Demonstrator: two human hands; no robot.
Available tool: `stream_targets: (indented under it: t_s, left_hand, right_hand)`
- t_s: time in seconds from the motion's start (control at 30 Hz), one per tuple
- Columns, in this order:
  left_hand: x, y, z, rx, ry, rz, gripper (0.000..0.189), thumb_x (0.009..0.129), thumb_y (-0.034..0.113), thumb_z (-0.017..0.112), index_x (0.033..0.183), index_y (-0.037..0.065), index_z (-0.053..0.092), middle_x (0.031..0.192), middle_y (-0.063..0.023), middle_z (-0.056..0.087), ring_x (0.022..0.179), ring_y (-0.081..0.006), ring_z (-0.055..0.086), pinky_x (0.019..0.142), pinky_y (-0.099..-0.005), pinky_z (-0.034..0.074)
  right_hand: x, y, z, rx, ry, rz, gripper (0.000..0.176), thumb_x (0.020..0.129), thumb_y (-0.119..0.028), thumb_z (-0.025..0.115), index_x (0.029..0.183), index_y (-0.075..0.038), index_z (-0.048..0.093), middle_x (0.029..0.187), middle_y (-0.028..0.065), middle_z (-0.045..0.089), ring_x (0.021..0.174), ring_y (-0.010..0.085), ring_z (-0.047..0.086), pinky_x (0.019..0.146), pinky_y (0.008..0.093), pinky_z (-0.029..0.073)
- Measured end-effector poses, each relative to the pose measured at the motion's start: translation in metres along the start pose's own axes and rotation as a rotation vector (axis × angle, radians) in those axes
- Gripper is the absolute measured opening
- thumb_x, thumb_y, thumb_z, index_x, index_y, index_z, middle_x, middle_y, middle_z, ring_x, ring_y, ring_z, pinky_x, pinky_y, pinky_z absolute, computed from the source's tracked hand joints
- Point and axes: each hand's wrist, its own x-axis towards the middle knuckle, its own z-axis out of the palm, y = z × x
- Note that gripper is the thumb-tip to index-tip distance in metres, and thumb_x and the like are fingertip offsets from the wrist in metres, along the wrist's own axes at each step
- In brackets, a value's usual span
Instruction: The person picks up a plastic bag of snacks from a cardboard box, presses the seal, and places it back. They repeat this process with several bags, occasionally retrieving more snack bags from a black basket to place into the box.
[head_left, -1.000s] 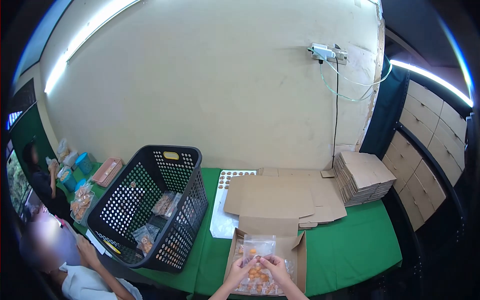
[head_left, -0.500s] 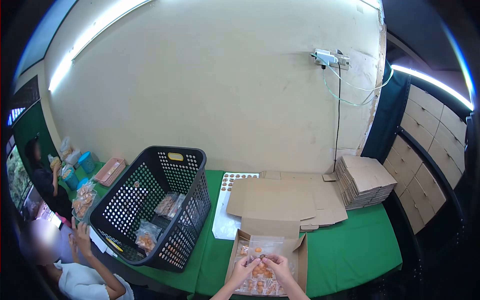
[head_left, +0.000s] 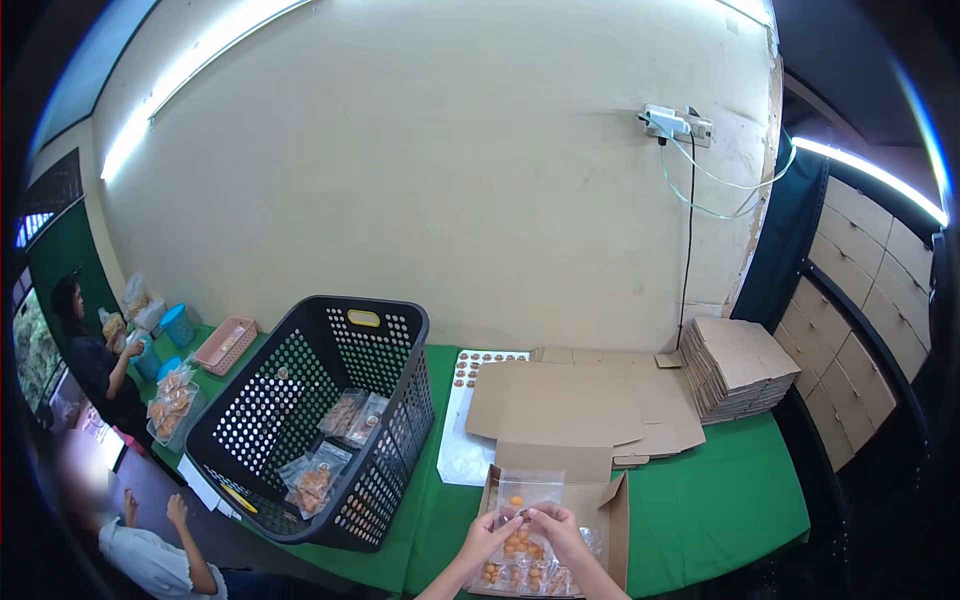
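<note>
The left hand [head_left: 488, 538] and the right hand [head_left: 556, 530] are meeting at the lower edge of the head view, and each grip is pinching the side of a clear bag [head_left: 524, 492] that is holding round orange pieces. The fingertips of both hands are touching the bag about halfway up, close together, so the grip of each hand is clenched on the plastic. The bag is hanging upright, just above an open cardboard box [head_left: 617, 512], which is sitting on the green table [head_left: 720, 490] right in front of the person and is showing more orange-filled packets inside. Just behind the box, flat cardboard sheets [head_left: 570, 405] are lying spread out, and a white tray [head_left: 462, 455] with rows of small brown pieces at its far end is lying beside them on the left. A stack of folded cardboard [head_left: 735, 362] is resting near the wall on the right. A black perforated basket [head_left: 395, 400] is standing on the table's left part, holding several packets [head_left: 345, 415]. A co-worker in a white sleeve [head_left: 150, 558] is sitting low on the left, and another person [head_left: 95, 365] is standing farther back by a second green surface.
</note>
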Motion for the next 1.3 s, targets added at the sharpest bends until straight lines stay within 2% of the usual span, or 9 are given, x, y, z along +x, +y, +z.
stream_targets:
  t_s: [0.1,0.43,0.53,0.63,0.73,0.93,1.13,1.23,1.3]
  left_hand:
    - [-0.002,-0.004,-0.006,-0.010,-0.007,-0.056,0.021,0.083,0.016,0.058,0.096,0.000,0.057,0.086,-0.0022,0.059,0.080,-0.0076,0.056,0.069,-0.0191,0.044]
    - [0.031,0.007,-0.037,-0.142,0.038,-0.034,0.019,0.084,0.016,0.055,0.096,0.001,0.056,0.087,-0.0015,0.059,0.076,-0.0077,0.055,0.069,-0.0214,0.045]
    - [0.035,0.010,-0.044,-0.094,0.098,0.011,0.016,0.084,0.015,0.055,0.092,0.001,0.057,0.085,-0.0013,0.059,0.077,-0.0074,0.055,0.069,-0.0208,0.045]
    - [0.036,0.008,-0.053,-0.094,0.106,0.027,0.017,0.084,0.016,0.055,0.093,0.001,0.057,0.085,-0.0022,0.059,0.077,-0.0074,0.055,0.069,-0.0206,0.044]
    - [0.034,0.000,-0.053,0.023,0.114,-0.030,0.020,0.083,0.017,0.056,0.094,0.000,0.057,0.086,-0.0034,0.060,0.078,-0.0080,0.055,0.069,-0.0207,0.044]
    - [0.034,0.013,-0.046,-0.102,0.071,0.012,0.021,0.081,0.015,0.060,0.092,-0.003,0.058,0.085,-0.0036,0.060,0.077,-0.0075,0.055,0.071,-0.0204,0.045]
    - [0.028,0.003,-0.028,0.075,0.028,0.042,0.021,0.081,0.015,0.059,0.092,-0.002,0.060,0.084,-0.0042,0.062,0.076,-0.0085,0.057,0.071,-0.0211,0.046]
    - [0.018,0.000,-0.019,0.242,-0.045,0.067,0.021,0.081,0.015,0.059,0.095,-0.001,0.060,0.085,-0.0051,0.062,0.078,-0.0092,0.058,0.072,-0.0215,0.046]
    - [0.013,-0.003,-0.014,0.156,-0.056,0.050,0.021,0.081,0.015,0.060,0.094,-0.001,0.060,0.085,-0.0052,0.062,0.078,-0.0094,0.058,0.072,-0.0215,0.046]
  right_hand:
    - [0.006,0.001,-0.003,-0.123,-0.084,-0.115,0.011,0.078,-0.011,0.061,0.084,-0.002,0.061,0.076,0.0023,0.061,0.070,0.0070,0.054,0.065,0.0212,0.043]
    - [0.035,0.011,0.034,0.000,-0.043,-0.078,0.012,0.077,-0.008,0.061,0.086,-0.001,0.061,0.076,0.0012,0.060,0.064,0.0047,0.050,0.059,0.0198,0.041]
    - [0.045,0.024,0.043,0.068,-0.015,-0.076,0.018,0.078,-0.013,0.062,0.090,0.000,0.058,0.081,0.0038,0.061,0.074,0.0087,0.055,0.067,0.0215,0.044]
    - [0.043,0.036,0.041,-0.101,-0.010,-0.088,0.019,0.078,-0.012,0.062,0.092,0.001,0.057,0.081,0.0046,0.061,0.073,0.0091,0.056,0.066,0.0215,0.044]
    - [0.038,0.056,0.042,-0.022,0.150,-0.071,0.019,0.077,-0.011,0.064,0.091,0.001,0.058,0.080,0.0052,0.061,0.071,0.0095,0.056,0.066,0.0220,0.045]
    - [0.022,0.072,0.018,-0.032,0.058,-0.110,0.017,0.075,-0.008,0.065,0.089,0.001,0.059,0.082,0.0061,0.061,0.074,0.0109,0.057,0.069,0.0234,0.046]
    - [0.006,0.027,0.005,-0.088,-0.027,-0.148,0.020,0.074,-0.008,0.065,0.092,0.000,0.059,0.084,0.0047,0.062,0.077,0.0110,0.056,0.068,0.0228,0.043]
    - [0.009,0.014,-0.002,-0.086,0.013,-0.138,0.017,0.073,-0.010,0.066,0.086,0.001,0.062,0.078,0.0048,0.061,0.074,0.0115,0.056,0.069,0.0236,0.042]
    - [0.008,0.009,-0.003,-0.128,0.042,-0.156,0.013,0.073,-0.010,0.065,0.080,0.001,0.062,0.075,0.0056,0.061,0.071,0.0118,0.056,0.068,0.0228,0.042]
